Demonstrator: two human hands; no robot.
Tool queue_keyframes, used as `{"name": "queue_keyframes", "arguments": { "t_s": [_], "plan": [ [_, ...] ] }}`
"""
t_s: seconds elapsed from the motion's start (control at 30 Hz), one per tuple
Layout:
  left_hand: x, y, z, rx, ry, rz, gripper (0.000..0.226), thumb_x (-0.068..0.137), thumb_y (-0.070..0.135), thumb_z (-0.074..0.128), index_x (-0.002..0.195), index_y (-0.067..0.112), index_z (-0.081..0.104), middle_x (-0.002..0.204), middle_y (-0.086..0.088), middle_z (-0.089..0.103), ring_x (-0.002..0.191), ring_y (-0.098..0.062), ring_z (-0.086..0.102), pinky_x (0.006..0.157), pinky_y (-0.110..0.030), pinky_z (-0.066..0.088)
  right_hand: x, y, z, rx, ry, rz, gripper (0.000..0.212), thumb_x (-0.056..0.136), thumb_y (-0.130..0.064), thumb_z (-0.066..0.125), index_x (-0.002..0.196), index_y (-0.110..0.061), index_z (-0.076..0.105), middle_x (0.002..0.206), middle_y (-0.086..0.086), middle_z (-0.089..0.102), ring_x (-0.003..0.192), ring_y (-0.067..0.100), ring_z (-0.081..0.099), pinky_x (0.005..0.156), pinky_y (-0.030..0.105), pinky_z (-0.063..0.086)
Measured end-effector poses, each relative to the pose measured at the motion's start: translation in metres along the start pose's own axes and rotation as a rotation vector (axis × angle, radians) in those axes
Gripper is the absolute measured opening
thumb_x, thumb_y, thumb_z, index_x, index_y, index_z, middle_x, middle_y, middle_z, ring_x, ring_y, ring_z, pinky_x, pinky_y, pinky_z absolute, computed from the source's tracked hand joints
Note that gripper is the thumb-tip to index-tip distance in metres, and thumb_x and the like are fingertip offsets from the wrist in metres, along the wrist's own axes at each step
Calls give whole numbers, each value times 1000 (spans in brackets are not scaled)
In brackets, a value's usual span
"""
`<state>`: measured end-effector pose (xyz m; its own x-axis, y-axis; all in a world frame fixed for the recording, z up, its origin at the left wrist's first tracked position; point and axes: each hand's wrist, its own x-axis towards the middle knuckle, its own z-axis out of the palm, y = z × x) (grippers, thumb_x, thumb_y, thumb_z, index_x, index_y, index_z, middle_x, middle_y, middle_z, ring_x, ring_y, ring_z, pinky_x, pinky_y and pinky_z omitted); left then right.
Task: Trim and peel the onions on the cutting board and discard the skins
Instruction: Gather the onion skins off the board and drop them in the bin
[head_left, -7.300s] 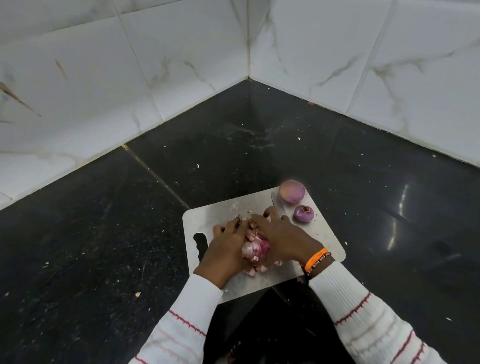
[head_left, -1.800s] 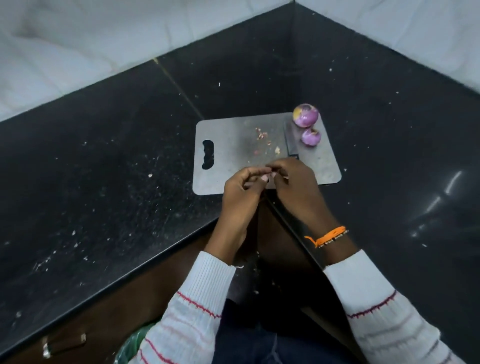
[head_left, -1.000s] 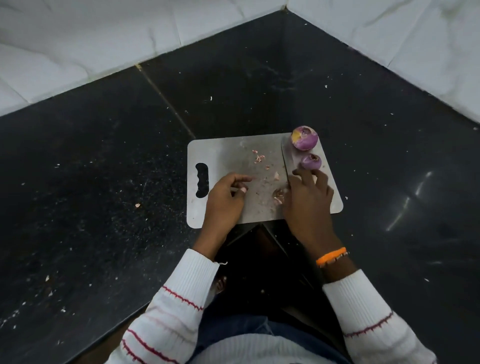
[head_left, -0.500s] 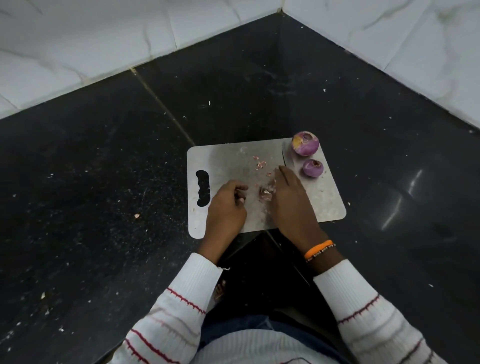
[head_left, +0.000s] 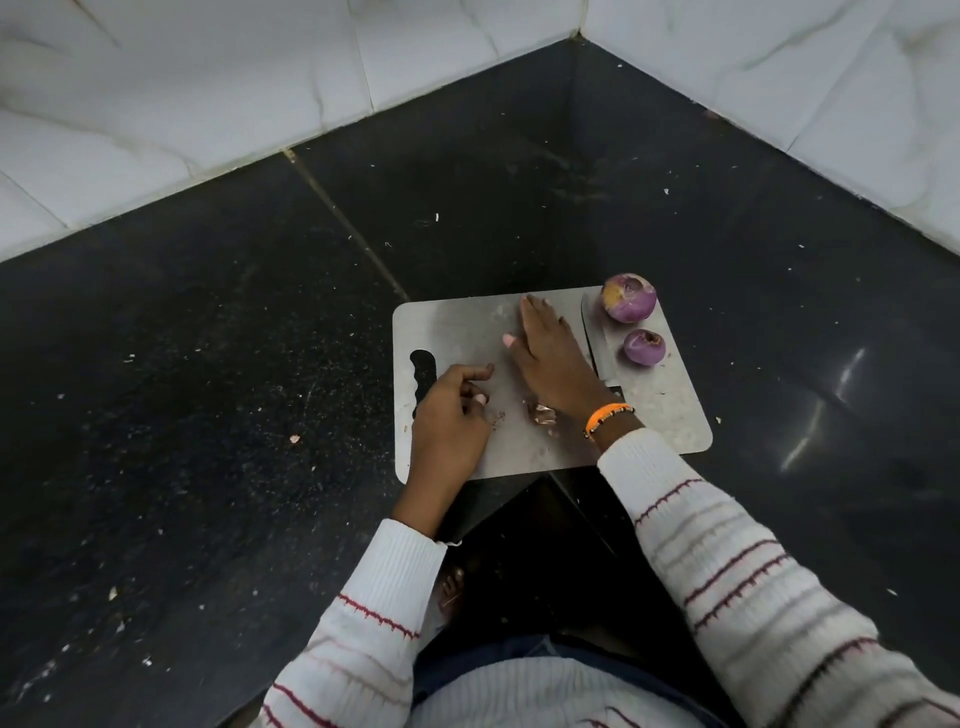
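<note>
My right hand (head_left: 553, 361) lies flat, fingers straight, on the steel cutting board (head_left: 670, 415). My left hand (head_left: 451, 415) rests loosely curled, empty, beside onion skins (head_left: 541, 414); two peeled onions (head_left: 628, 298) sit beyond the knife (head_left: 597, 343).

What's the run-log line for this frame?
stage: clearing skins | right hand: flat on board | left hand: curled, empty | skin scrap: by right wrist | onions: peeled, beside knife

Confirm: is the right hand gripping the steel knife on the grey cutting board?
No. The right hand lies flat with straight fingers on the grey cutting board, beside the steel knife.
</note>
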<state>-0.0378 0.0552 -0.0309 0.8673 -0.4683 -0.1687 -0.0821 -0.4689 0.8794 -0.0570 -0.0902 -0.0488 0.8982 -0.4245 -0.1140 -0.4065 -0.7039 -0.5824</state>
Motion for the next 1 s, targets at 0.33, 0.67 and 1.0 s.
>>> {"name": "queue_keyframes", "arguments": {
  "t_s": [0.33,0.67,1.0],
  "plan": [
    [9,6,-3,238,-42,215,50,86,-10,38,131,9,49,131,-9,52,122,-20,46,101,-20,29,-96,-1,-7,177,12,-109,53,97,-7,39,146,-9,19,154,5,20,142,12,14,110,14,7],
    [-14,2,9,231,-288,275,64,86,-14,35,146,6,26,152,-13,30,142,-23,25,114,-20,13,-84,-12,-3,306,45,-45,48,92,-13,38,139,-6,35,144,7,37,132,10,29,108,11,16],
    [-13,-5,-10,228,-66,178,41,83,-10,39,102,12,68,111,-2,62,96,-9,55,84,-20,41,-102,15,-77,-250,-87,-115,22,84,-7,51,84,-16,71,88,-3,59,89,21,58,77,30,42]
  ]
}}
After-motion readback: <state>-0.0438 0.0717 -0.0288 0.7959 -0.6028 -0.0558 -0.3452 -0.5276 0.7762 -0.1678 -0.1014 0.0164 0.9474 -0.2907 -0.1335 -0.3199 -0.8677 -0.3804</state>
